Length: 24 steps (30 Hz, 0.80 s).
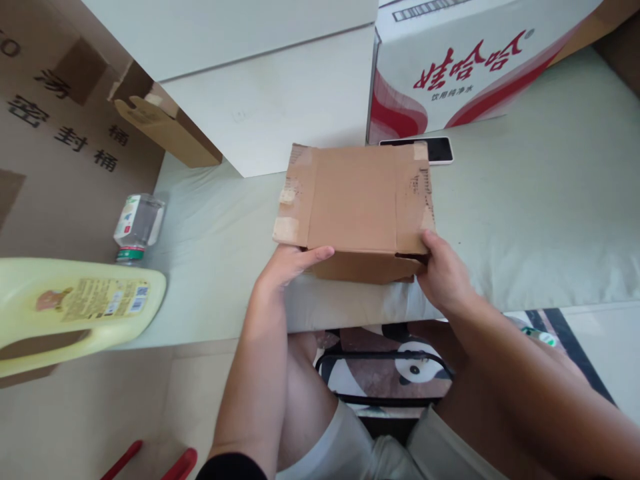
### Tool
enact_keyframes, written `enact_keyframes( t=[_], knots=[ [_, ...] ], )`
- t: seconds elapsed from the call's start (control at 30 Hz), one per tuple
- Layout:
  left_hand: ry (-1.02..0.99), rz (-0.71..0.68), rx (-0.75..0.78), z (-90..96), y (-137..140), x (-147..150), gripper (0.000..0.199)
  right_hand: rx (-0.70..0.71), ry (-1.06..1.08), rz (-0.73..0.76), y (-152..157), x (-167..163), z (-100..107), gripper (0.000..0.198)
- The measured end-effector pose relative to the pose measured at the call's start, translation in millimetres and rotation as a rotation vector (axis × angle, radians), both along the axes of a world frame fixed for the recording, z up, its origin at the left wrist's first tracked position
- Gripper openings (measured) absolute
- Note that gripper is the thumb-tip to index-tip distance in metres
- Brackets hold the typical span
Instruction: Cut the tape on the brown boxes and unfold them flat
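A small brown cardboard box (354,193) rests near the front edge of the pale green covered surface, its outer flaps spread to both sides with torn tape on them. My left hand (287,263) grips its near left corner, thumb lying along the front top edge and the other fingers hidden below. At the near right corner my right hand (443,270) holds the box, thumb on the flap and fingers tucked behind the side. Behind the box, a phone (441,150) lies partly covered by it.
White boxes (280,100) and a red-and-white carton (450,87) stand at the back. On the left are a large brown carton (65,173), a clear bottle (140,223) and a pale yellow jug (100,300). Red handles (180,463) show at the lower left.
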<state>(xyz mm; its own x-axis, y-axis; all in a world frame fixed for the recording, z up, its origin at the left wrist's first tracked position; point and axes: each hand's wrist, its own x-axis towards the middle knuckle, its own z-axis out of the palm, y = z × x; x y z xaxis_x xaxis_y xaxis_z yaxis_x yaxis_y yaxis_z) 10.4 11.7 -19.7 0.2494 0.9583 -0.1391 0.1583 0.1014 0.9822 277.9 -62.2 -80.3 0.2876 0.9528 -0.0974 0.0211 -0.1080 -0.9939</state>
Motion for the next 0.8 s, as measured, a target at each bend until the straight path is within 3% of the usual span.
enact_keyframes(
  t=[0.23, 0.6, 0.8],
  knots=[
    [0.075, -0.058, -0.001, 0.5, 1.0, -1.5, 0.095, -0.128, -0.228, -0.083, 0.6, -3.4, 12.3, 0.041],
    [0.092, -0.071, 0.0, 2.0, 1.0, -0.3, 0.093, -0.125, -0.456, -0.025, 0.3, -0.6, 24.6, 0.037],
    [0.079, -0.065, -0.003, 2.1, 0.3, 0.2, 0.092, -0.129, -0.421, -0.01, -0.6, -1.2, 18.5, 0.043]
  ],
)
